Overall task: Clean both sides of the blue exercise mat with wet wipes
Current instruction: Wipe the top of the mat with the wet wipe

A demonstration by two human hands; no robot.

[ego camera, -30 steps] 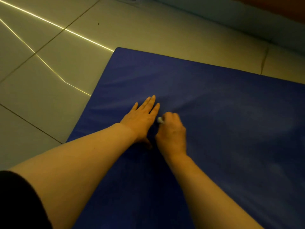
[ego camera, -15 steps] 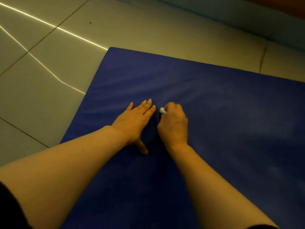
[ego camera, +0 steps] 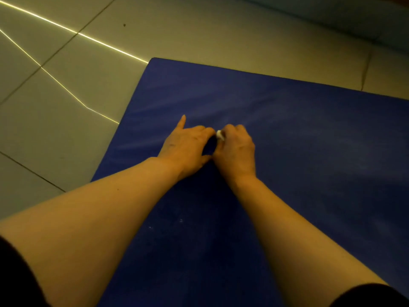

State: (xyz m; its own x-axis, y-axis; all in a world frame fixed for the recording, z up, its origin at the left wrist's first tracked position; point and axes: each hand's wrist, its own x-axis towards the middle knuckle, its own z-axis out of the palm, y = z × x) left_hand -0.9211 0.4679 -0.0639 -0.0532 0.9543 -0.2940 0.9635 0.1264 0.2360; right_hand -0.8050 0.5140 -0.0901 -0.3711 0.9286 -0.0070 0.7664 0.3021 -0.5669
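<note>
My right hand (ego camera: 235, 149) covers nearly all of the small white wet wipe (ego camera: 219, 134); only a scrap shows at my curled fingers, too small to tell whether it is folded or balled. My left hand (ego camera: 184, 145) hides its own thumb and most fingertips, so I cannot tell whether they touch the wipe. The flat blue padded exercise mat (ego camera: 287, 151) is cut off at the picture's right and bottom edges, its near corners unseen, its underside hidden. Both my dark sleeves (ego camera: 15, 282) run off the bottom corners.

The blue mat (ego camera: 298, 151) lies flat and bare beyond and to the right of both hands; the tiled floor (ego camera: 66, 89) on the left is bare too. The left hand (ego camera: 186, 147) and right hand (ego camera: 235, 149) touch, blocking passage between them.
</note>
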